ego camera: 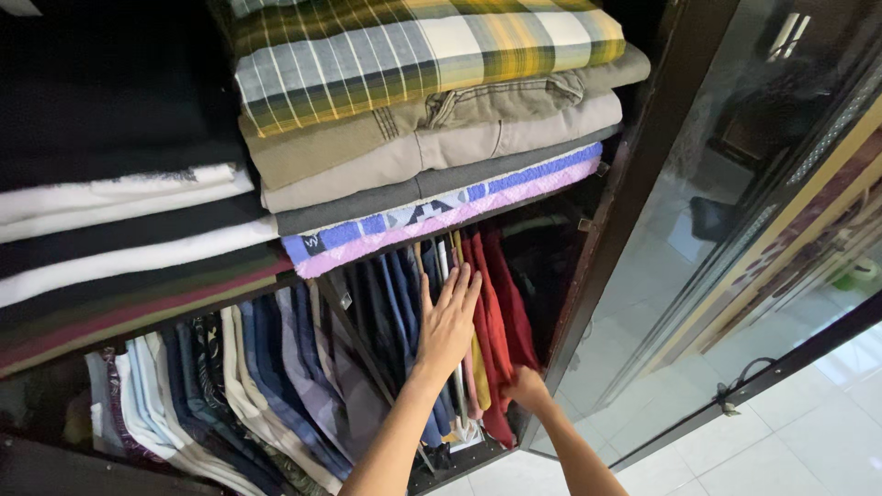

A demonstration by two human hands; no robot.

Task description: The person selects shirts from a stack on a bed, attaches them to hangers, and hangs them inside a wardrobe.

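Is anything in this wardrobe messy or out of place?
Mostly tidy. The one oddity is the red cloth, which hangs bunched and rumpled where the right hand grips its lower end, unlike the flat, filed clothes beside it. The left hand lies flat on those. The folded stacks on the shelf above look neat.

folded clothes (418,138): matt woven cloth | wardrobe door (753,184): glossy dark glass | floor tiles (808,432): smooth, shiny
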